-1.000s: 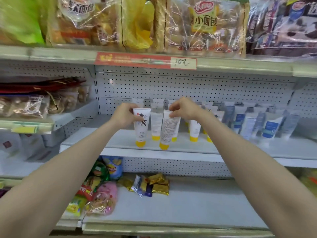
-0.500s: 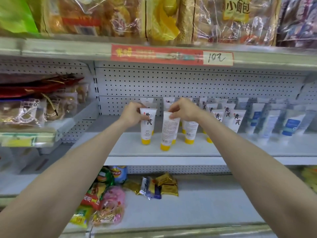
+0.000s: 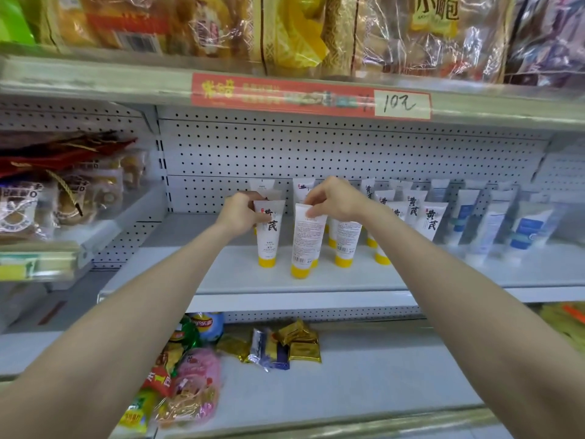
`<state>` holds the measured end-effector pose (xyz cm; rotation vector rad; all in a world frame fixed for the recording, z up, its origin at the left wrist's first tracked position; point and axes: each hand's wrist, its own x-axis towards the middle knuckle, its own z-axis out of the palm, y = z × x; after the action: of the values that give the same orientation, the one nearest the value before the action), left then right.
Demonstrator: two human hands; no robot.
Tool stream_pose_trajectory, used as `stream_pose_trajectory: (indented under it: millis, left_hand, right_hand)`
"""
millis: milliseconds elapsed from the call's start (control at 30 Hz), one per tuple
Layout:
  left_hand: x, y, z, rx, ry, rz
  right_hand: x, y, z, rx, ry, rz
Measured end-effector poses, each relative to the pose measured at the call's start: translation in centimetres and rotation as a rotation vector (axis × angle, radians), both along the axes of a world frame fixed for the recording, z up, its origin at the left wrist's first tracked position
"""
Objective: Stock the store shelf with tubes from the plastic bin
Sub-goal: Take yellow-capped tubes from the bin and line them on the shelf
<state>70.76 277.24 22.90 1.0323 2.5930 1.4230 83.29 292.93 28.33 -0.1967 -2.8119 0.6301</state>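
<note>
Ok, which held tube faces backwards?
The tube in the right hand: fine print and a barcode face out; the tube in the left hand shows large black characters.

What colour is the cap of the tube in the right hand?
The cap is yellow, clearest in the head view.

Clear-wrapped bread bags (image 3: 427,33) are crammed along the very top, and a red paper price strip (image 3: 285,95) sits right under them with a handwritten 10 on its white end. There's a white perforated back panel (image 3: 316,153) behind. Down low, gold foil packets (image 3: 300,342) lie beside a blue-and-silver sachet (image 3: 264,348), with a blue chip bag (image 3: 205,324) and a pink snack pack (image 3: 196,370) to their left.
</note>
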Motion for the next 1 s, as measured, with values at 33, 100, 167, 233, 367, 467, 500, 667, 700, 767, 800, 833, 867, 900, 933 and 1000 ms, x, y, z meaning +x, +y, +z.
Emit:
stream_pose_trajectory:
  millis: [33, 100, 167, 233, 367, 467, 500, 667, 700, 767, 800, 833, 867, 900, 933, 1000]
  left_hand:
    - [-0.1, -0.1, -0.1, 0.004, -0.003, 0.0]
    - [-0.2, -0.2, -0.2, 0.015, -0.009, -0.004]
    - [-0.3, -0.3, -0.2, 0.015, -0.016, -0.007]
    - [-0.4, -0.4, -0.2, 0.017, -0.021, -0.01]
    - [-0.6, -0.9, -0.4, 0.006, -0.025, -0.011]
    - [-0.7, -1.5, -0.4, -0.014, -0.027, 0.002]
    - [-0.8, -1.8, -0.4, -0.016, -0.028, 0.011]
    - [-1.2, -4.0, -0.6, -0.007, -0.043, 0.056]
    - [-1.4, -4.5, -0.8, 0.001, -0.051, 0.067]
    - [-1.5, -5.3, -1.0, 0.015, -0.065, 0.086]
    - [-1.5, -5.6, -1.2, 0.018, -0.069, 0.092]
    - [-1.4, -5.8, -1.4, 0.016, -0.072, 0.097]
    - [-1.3, -6.0, -1.5, 0.008, -0.069, 0.098]
    - [-1.2, -6.2, -1.7, -0.002, -0.062, 0.097]
    - [-1.0, -6.3, -1.7, -0.011, -0.05, 0.095]
    - [-0.8, -6.4, -1.9, -0.026, -0.019, 0.094]
  right_hand:
    - [-0.1, -0.1, 0.0, -0.002, 0.0, 0.0]
    - [-0.4, -0.2, -0.1, -0.01, -0.007, -0.002]
    - [-0.6, -0.3, -0.2, -0.014, -0.016, 0.001]
    - [-0.8, -0.6, -0.2, -0.013, -0.017, 0.009]
    - [-1.1, -1.1, -0.4, -0.009, -0.019, 0.026]
    - [-1.4, -1.6, -0.4, -0.005, -0.022, 0.044]
    - [-1.6, -1.8, -0.4, -0.008, -0.021, 0.049]
    - [-2.5, -3.2, -0.7, -0.016, -0.034, 0.065]
    - [-2.6, -3.5, -0.7, -0.016, -0.036, 0.075]
    - [-2.8, -4.2, -0.7, -0.016, -0.04, 0.091]
    - [-3.0, -4.5, -0.7, -0.015, -0.042, 0.096]
    - [-3.1, -4.8, -0.6, -0.011, -0.045, 0.102]
    - [-3.2, -5.0, -0.6, -0.007, -0.049, 0.106]
    - [-3.3, -5.2, -0.6, -0.005, -0.052, 0.111]
    - [-3.5, -5.4, -0.6, -0.002, -0.052, 0.117]
    - [-3.7, -5.6, -0.7, -0.001, -0.041, 0.125]
